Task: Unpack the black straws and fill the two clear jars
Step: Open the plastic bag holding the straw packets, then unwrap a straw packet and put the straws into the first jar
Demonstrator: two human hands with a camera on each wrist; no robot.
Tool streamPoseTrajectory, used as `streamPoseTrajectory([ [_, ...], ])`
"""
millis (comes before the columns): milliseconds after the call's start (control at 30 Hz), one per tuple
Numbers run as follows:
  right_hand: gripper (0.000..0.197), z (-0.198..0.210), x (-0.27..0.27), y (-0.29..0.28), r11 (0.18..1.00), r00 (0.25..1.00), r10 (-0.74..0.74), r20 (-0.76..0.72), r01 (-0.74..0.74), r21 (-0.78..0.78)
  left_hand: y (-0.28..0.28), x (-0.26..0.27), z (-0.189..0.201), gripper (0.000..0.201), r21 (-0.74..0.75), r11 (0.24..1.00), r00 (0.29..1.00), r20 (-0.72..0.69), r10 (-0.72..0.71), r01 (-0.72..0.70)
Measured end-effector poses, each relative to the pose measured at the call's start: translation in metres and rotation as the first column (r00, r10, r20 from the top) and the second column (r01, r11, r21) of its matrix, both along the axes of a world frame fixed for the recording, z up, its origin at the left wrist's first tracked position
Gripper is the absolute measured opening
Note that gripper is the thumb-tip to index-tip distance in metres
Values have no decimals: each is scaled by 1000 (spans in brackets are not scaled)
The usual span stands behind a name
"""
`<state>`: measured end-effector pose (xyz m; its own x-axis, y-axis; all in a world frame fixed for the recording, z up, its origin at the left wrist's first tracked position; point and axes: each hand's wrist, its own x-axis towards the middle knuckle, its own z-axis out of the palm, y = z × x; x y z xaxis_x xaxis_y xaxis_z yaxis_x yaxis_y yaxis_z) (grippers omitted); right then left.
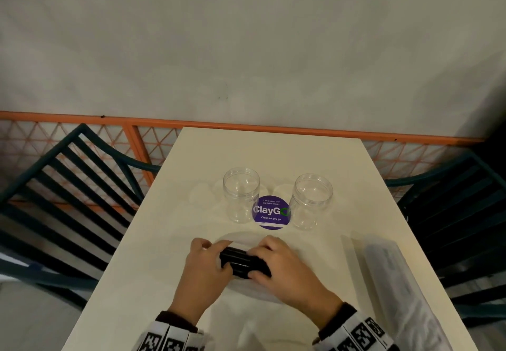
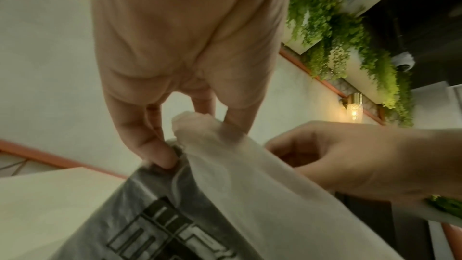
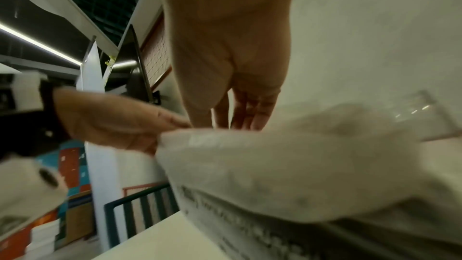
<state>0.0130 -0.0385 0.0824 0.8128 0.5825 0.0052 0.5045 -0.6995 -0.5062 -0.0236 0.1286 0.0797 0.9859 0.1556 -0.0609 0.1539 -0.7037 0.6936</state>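
A person sits at a white table, seen from above. Both hands meet at the near middle of the table over a bundle of black straws that lies crosswise in a thin, cloudy plastic bag. The left hand grips the left end of the bundle, its fingers curled round the straws and pinching the bag's edge. The left wrist view shows fingertips nipping the crumpled plastic at the bag's mouth. The right hand is curled over the right end of the bundle, holding the straws through the bag. In the right wrist view the bag fills the lower frame, blurred.

Farther along the table stand two clear jars, upright, open and empty: the left jar and the right jar, well apart from the hands. Between them lies a round purple sticker reading "ClayGo".

At the near right edge of the table lies a second plastic pack, long and cloudy. Dark slatted chairs stand on the left and right of the table.
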Motion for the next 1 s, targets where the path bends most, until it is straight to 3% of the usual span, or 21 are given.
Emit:
streamPoseTrajectory([
  [167,64,-5,13,21,999,995,41,-95,-38,29,-5,-2,16,56,109,994,996,79,-40,32],
  [367,52,2,29,12,989,973,106,-206,-81,125,-6,-2,21,48,77,986,959,234,-162,148],
  [433,48,4,34,3,985,971,76,-225,-38,168,-2,-1,25,46,12,970,936,261,-238,243],
  [533,37,2,38,-16,958,962,35,-269,44,283,16,6,27,52,-367,874,937,262,-233,320],
  [567,35,1,37,-22,943,957,21,-289,77,323,25,9,24,58,-423,853,943,261,-208,306],
  [633,36,0,37,-32,915,948,6,-320,124,384,41,14,14,77,-369,893,965,145,-217,256],
  [700,34,-2,37,-40,889,938,6,-347,153,431,44,17,5,86,-347,907,959,-63,-276,238],
  [733,33,-3,37,-43,881,931,10,-364,164,443,41,19,3,80,-408,883,949,-100,-298,234],
  [800,36,-5,37,-47,873,915,20,-402,180,453,33,23,-1,63,-553,806,960,-38,-278,211],
  [1000,41,2,41,-57,856,878,57,-475,202,475,26,29,-4,45,-691,722,997,76,6,48],
])
